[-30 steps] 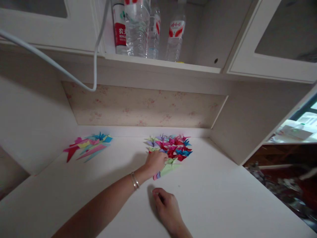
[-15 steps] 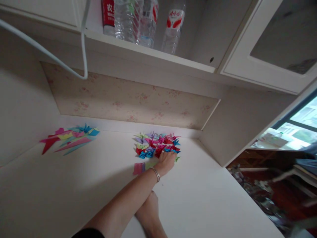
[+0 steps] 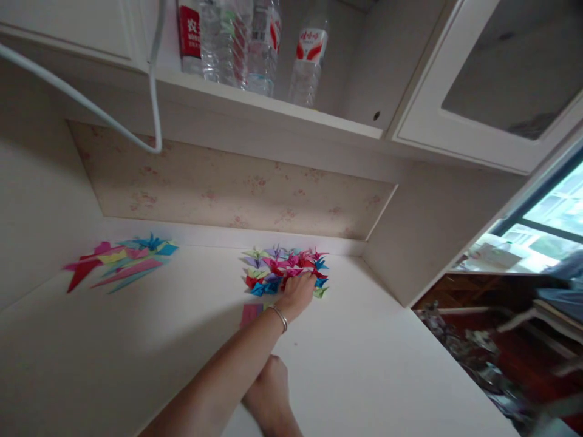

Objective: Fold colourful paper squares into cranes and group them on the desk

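Small folded paper cranes in pink, red, blue, lilac and pale green (image 3: 294, 261) are set in tight rows on the white tabletop (image 3: 364, 358), just beyond and to the left of the left grip (image 3: 303, 285). A pale green paper crane (image 3: 320, 292) sits just right of it. Left grip: fingers curled down at the near rows; tips hidden, so whether anything is pinched can't be told. Right grip (image 3: 271, 385): partly covered by the left forearm, nearer the body; state can't be told.

Handling, as judged: near weightless, crisp at the creases, easily crushed or nudged into neighbours. Best held by a light two-finger pinch at the body fold; wingtips and necks better avoided.
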`<state>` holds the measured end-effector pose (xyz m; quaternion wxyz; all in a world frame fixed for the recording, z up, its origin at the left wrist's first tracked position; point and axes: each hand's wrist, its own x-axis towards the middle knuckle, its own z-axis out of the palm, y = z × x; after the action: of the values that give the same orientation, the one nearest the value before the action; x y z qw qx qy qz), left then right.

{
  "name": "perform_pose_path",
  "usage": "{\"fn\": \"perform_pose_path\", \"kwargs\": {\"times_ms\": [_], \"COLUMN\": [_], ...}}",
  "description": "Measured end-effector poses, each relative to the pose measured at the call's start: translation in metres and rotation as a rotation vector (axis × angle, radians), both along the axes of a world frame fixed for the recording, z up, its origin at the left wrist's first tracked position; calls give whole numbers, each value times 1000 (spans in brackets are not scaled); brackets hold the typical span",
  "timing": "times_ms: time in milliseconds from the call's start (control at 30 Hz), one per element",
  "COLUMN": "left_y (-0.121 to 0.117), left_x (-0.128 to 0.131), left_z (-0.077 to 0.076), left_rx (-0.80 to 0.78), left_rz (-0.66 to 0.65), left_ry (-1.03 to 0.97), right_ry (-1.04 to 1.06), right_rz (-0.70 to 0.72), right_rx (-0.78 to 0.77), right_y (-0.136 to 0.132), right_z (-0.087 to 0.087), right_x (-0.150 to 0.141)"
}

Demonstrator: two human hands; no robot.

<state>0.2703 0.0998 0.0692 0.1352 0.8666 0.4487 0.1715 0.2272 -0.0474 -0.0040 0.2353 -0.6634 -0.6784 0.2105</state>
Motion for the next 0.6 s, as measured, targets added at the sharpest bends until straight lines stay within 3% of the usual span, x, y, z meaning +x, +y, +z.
{"fn": "perform_pose_path", "kwargs": {"times_ms": [133, 267, 467, 600], "left_y": [-15, -43, -86, -108], "left_x": [-38, -98, -200, -255], "left_z": [10, 10, -22, -49], "left_rx": [-3, -5, -192, -319], "left_rz": [24, 116, 318, 350], "left_ry": [-54, -79, -356, -532], "right_ry": [54, 55, 36, 73], "right_rz": [-16, 18, 4, 19], "right_rx": [65, 44, 14, 19], "right_y": [-1, -2, -2, -5], "right_z": [3, 5, 5, 2], "right_x": [-1, -1, -3, -3]}}
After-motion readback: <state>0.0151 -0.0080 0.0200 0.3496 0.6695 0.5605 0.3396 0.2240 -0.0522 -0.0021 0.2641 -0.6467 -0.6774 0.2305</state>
